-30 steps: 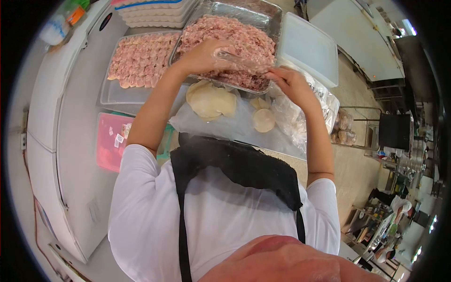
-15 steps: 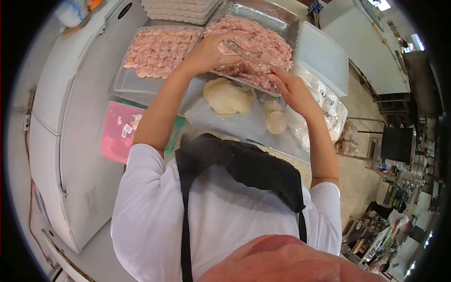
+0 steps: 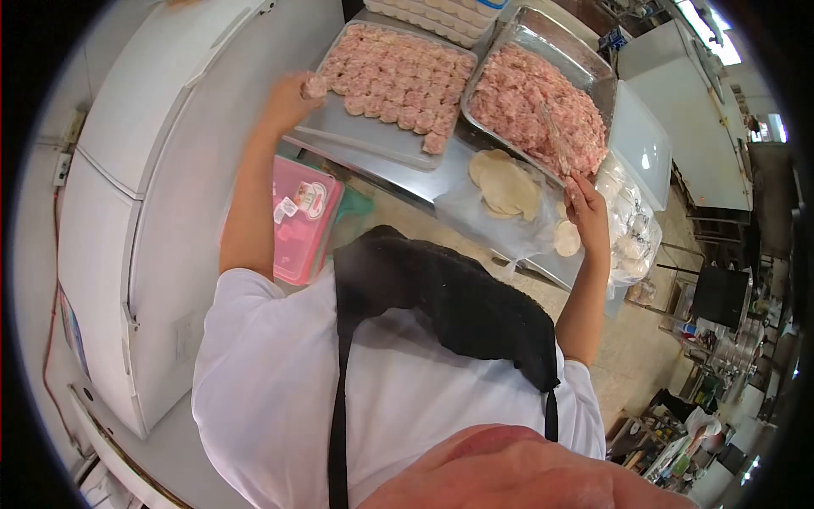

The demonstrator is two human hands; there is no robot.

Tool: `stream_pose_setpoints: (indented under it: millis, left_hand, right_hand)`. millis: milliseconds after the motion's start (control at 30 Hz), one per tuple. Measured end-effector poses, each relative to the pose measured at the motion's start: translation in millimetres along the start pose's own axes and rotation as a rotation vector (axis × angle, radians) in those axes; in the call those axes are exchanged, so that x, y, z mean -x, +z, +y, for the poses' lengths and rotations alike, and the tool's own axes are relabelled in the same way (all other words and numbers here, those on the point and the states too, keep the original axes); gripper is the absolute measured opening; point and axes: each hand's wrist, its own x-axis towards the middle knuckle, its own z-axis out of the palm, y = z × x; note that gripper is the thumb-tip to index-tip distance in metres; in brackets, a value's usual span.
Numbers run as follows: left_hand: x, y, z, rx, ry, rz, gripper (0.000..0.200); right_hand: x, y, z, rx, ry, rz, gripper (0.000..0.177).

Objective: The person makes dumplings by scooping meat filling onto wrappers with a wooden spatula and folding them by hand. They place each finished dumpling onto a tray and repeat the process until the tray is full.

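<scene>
My left hand is closed around a small filled dumpling at the left edge of a plastic tray. Rows of meat-topped dumplings cover much of that tray. At the near right corner of the metal pan, my right hand grips the handle of a spatula, whose blade lies over the ground meat. Round dough wrappers rest on a plastic sheet in front of the pan. A few single wrappers lie below my right hand.
Stacked trays stand behind the dumpling tray. A pink-lidded box is below it at the left. A plastic bag and a translucent lid lie right of the pan. A white refrigerator stands at the left.
My left hand has moved from over the meat to the left side of the dumpling tray, holding a dumpling. My right hand is lower at the pan's corner with the spatula. The view has shifted.
</scene>
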Motion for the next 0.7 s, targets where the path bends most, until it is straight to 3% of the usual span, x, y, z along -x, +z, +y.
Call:
stream_pose_setpoints:
  millis: [200,533,667,700]
  left_hand:
    - [11.2,23.4,33.8,-0.057,-0.288,-0.057,0.067]
    - [-8.9,84.4,5.6,-0.102,-0.137,0.069,0.074]
    - [-7.8,89.5,-17.5,-0.092,0.043,0.074,0.073]
    - [-6.3,86.3,-9.6,-0.048,0.071,0.063,0.073]
  right_hand:
    - [13.0,30.3,-10.1,0.032,0.004,0.056,0.024]
    - [20.8,10.1,1.3,0.113,0.049,0.107,0.025]
    - [0.3,-36.1,20.3,0.782,-0.156,0.096,0.033]
    - [-1.2,-49.5,11.4,0.941,-0.093,0.071,0.034]
